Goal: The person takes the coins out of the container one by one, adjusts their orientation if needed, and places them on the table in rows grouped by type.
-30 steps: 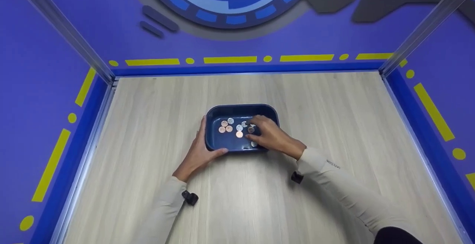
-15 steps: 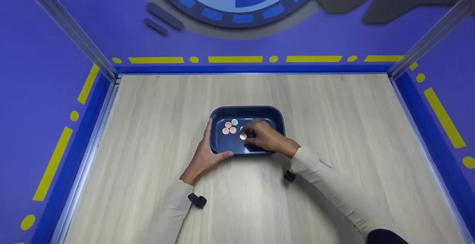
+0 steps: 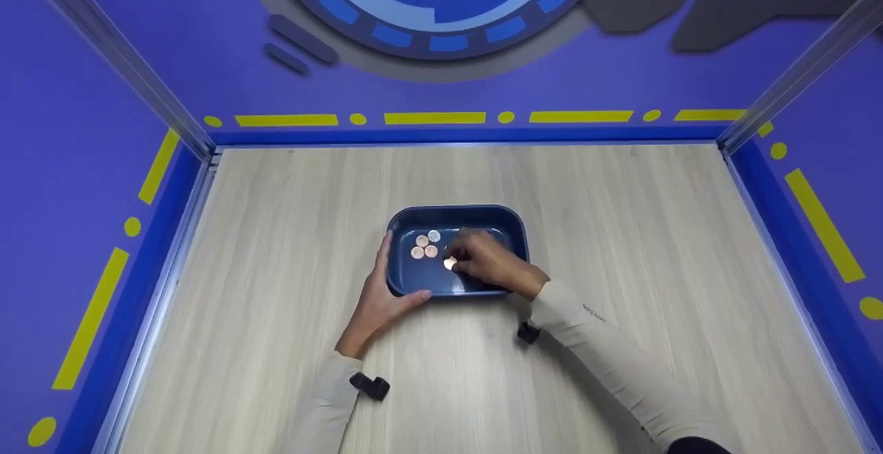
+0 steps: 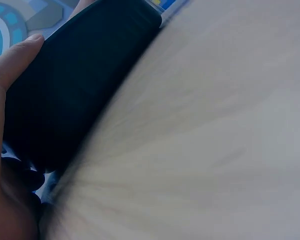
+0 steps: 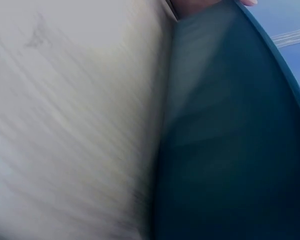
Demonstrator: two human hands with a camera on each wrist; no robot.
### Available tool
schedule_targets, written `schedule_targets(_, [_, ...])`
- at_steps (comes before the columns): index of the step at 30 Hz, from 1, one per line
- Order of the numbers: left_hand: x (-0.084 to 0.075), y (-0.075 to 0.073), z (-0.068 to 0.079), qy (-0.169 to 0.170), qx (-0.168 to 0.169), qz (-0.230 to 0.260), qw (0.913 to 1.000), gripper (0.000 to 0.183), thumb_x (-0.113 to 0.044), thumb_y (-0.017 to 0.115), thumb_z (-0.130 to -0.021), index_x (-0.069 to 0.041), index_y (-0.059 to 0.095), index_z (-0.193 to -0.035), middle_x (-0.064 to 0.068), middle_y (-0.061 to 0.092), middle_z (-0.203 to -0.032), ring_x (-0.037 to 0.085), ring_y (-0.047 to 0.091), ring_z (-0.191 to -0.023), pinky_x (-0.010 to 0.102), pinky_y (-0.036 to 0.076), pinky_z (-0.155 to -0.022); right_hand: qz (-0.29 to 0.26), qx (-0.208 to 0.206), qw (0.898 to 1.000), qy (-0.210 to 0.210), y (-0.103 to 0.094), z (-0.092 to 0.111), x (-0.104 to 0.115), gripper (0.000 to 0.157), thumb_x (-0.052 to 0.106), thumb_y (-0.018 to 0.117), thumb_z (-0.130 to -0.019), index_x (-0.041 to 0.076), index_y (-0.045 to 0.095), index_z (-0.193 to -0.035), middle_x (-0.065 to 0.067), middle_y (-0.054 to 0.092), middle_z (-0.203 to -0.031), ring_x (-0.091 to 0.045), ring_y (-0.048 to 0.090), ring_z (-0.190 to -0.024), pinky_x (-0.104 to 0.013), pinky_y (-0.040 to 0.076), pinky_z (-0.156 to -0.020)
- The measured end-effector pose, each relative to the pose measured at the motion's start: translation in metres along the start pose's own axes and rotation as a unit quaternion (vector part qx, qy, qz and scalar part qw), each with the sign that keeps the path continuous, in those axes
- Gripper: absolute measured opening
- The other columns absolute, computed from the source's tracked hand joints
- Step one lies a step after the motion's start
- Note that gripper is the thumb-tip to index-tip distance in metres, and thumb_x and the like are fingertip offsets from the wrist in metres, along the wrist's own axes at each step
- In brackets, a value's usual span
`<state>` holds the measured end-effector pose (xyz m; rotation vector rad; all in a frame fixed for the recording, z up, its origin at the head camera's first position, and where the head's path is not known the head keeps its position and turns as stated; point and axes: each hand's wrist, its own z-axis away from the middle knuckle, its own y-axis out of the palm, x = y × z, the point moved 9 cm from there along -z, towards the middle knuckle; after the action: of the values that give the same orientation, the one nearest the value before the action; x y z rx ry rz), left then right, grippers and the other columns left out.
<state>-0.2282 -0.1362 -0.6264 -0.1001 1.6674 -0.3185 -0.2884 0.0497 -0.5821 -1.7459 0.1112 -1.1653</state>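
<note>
A dark blue rectangular tray (image 3: pixel 421 287) stands on the table, with coins lying inside it. My left hand (image 3: pixel 376 299) grips its left end, thumb on the front rim and fingers along the side. In the left wrist view that thumb (image 4: pixel 22 55) rests at the rim, with the other fingers curled low beside the tray wall (image 4: pixel 65 90). Inside the tray my right hand (image 3: pixel 491 261) has its fingers curled in over coins, most of them hidden by it. One bright copper coin (image 3: pixel 450 263) shows at its fingertips. Left of it lie three copper coins (image 3: pixel 431 251) and one silver coin (image 3: pixel 434 236).
The pale wood table (image 3: pixel 621 233) spreads around the tray. Blue-purple panels (image 3: pixel 207 40) with yellow markings enclose it at the back and sides. In the right wrist view the tray's outer wall (image 5: pixel 220 140) stands close beside the tabletop (image 5: pixel 70 130).
My right hand has slid left inside the tray and its fingers have drawn together; the silver coins seen near it earlier are now hidden. The left hand keeps its hold on the tray.
</note>
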Motion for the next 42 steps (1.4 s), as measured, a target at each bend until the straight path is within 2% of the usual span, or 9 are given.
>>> schedule_targets(8, [0.000, 0.000, 0.002, 0.004, 0.001, 0.005, 1.0000, 0.131, -0.034, 0.098, -0.083, -0.014, 0.011, -0.179, 0.019, 0.021, -0.182, 0.040, 0.029, -0.164, 0.060, 0.026, -0.130, 0.018, 0.013, 1.000, 0.011, 0.002, 0.000, 0.002, 0.020, 0.000, 0.080, -0.096, 0.004, 0.082, -0.115, -0.009, 0.072, -0.106, -0.025, 0.067, -0.100, -0.046, 0.058, -0.091])
schedule_targets(14, [0.000, 0.001, 0.002, -0.004, 0.005, 0.000, 1.0000, 0.130, -0.036, 0.097, -0.084, -0.016, 0.010, -0.179, 0.019, 0.024, -0.181, 0.040, 0.033, -0.162, 0.062, 0.029, -0.129, 0.054, 0.006, 0.998, 0.009, 0.001, 0.001, 0.002, 0.015, 0.004, 0.079, -0.098, 0.009, 0.080, -0.112, -0.006, 0.071, -0.108, -0.026, 0.067, -0.103, -0.048, 0.057, -0.093])
schedule_targets(18, [-0.002, -0.001, 0.001, 0.005, 0.001, -0.013, 0.9999, 0.130, -0.039, 0.096, -0.084, -0.013, 0.011, -0.178, 0.020, 0.025, -0.180, 0.041, 0.034, -0.161, 0.062, 0.030, -0.128, 0.084, -0.004, 0.996, 0.000, -0.001, 0.002, 0.009, 0.007, 0.009, 0.078, -0.102, 0.010, 0.077, -0.109, -0.004, 0.072, -0.104, -0.024, 0.069, -0.098, -0.046, 0.060, -0.087])
schedule_targets(23, [-0.005, -0.004, 0.001, 0.030, -0.011, -0.032, 0.9990, 0.130, -0.042, 0.097, -0.082, -0.007, 0.016, -0.177, 0.023, 0.029, -0.178, 0.043, 0.038, -0.159, 0.062, 0.033, -0.127, 0.099, -0.004, 0.995, -0.005, -0.002, 0.004, 0.013, 0.005, 0.011, 0.078, -0.103, 0.010, 0.073, -0.105, 0.001, 0.073, -0.092, -0.016, 0.067, -0.081, -0.041, 0.060, -0.073])
schedule_targets(27, [-0.005, -0.004, 0.002, 0.033, -0.018, -0.038, 0.9986, 0.129, -0.039, 0.099, -0.081, -0.006, 0.019, -0.176, 0.023, 0.030, -0.178, 0.042, 0.039, -0.159, 0.059, 0.033, -0.127, 0.086, -0.016, 0.996, 0.002, -0.008, 0.011, 0.012, 0.008, 0.011, 0.079, -0.102, 0.010, 0.071, -0.100, 0.003, 0.068, -0.084, -0.014, 0.062, -0.075, -0.038, 0.055, -0.066])
schedule_targets(30, [-0.005, -0.004, 0.003, 0.037, -0.023, -0.043, 0.9981, 0.128, -0.036, 0.100, -0.081, -0.006, 0.020, -0.176, 0.023, 0.030, -0.178, 0.043, 0.037, -0.159, 0.059, 0.032, -0.128, 0.064, -0.037, 0.997, 0.014, -0.018, 0.017, 0.010, 0.010, 0.010, 0.080, -0.101, 0.010, 0.071, -0.097, 0.004, 0.069, -0.082, -0.014, 0.063, -0.075, -0.038, 0.055, -0.067])
schedule_targets(36, [-0.005, -0.005, 0.003, 0.043, -0.026, -0.039, 0.9980, 0.128, -0.035, 0.100, -0.080, -0.006, 0.021, -0.176, 0.024, 0.030, -0.178, 0.045, 0.036, -0.160, 0.062, 0.030, -0.128, 0.007, -0.070, 0.997, 0.023, -0.040, 0.034, 0.009, 0.009, 0.004, 0.081, -0.098, 0.006, 0.075, -0.105, -0.001, 0.078, -0.087, -0.014, 0.073, -0.080, -0.039, 0.061, -0.073])
schedule_targets(42, [-0.004, -0.003, 0.002, 0.034, -0.023, -0.029, 0.9987, 0.130, -0.039, 0.100, -0.079, -0.008, 0.020, -0.177, 0.022, 0.031, -0.178, 0.042, 0.036, -0.160, 0.061, 0.030, -0.129, -0.043, -0.090, 0.995, 0.020, -0.057, 0.054, 0.007, 0.009, -0.001, 0.080, -0.098, 0.004, 0.074, -0.103, -0.002, 0.076, -0.089, -0.012, 0.069, -0.078, -0.030, 0.058, -0.071])
